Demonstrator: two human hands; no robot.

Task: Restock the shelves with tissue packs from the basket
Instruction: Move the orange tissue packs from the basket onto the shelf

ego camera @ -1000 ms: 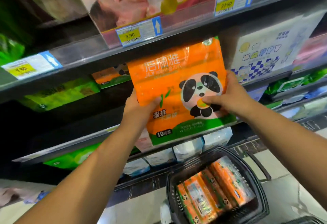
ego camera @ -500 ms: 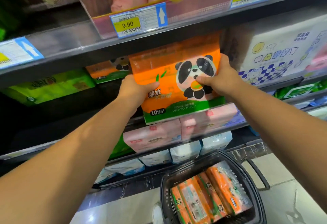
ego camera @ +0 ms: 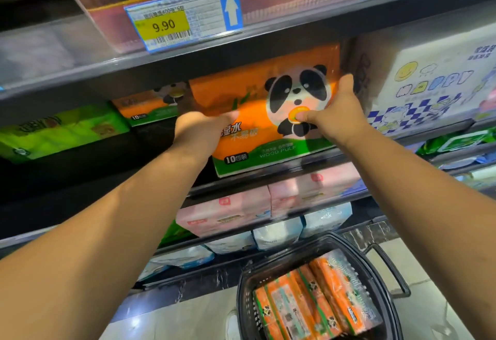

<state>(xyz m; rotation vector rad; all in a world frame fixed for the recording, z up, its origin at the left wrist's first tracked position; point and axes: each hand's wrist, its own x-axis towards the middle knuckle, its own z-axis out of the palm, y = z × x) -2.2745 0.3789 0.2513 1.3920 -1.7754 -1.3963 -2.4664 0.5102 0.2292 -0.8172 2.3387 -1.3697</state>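
Observation:
An orange tissue pack (ego camera: 257, 122) with a panda print and a green bottom band stands on the middle shelf (ego camera: 268, 175), its lower edge at the shelf lip. My left hand (ego camera: 201, 130) grips its left side. My right hand (ego camera: 335, 116) holds its right side, thumb on the panda, fingers round the edge. A second orange pack (ego camera: 147, 106) lies further back to the left. On the floor below right, a black basket (ego camera: 386, 280) holds several more orange packs (ego camera: 316, 304).
The shelf above (ego camera: 188, 55) carries price tags reading 9.90 and 23.90. A white checkered pack (ego camera: 429, 84) stands right of the orange one, green packs (ego camera: 59, 130) to the left. Pink packs (ego camera: 241, 210) and white packs (ego camera: 281, 232) fill the lower shelves.
Both hands have carried the orange pack up and deeper into the middle shelf; it now stands under the upper shelf. The view has moved closer to the shelves.

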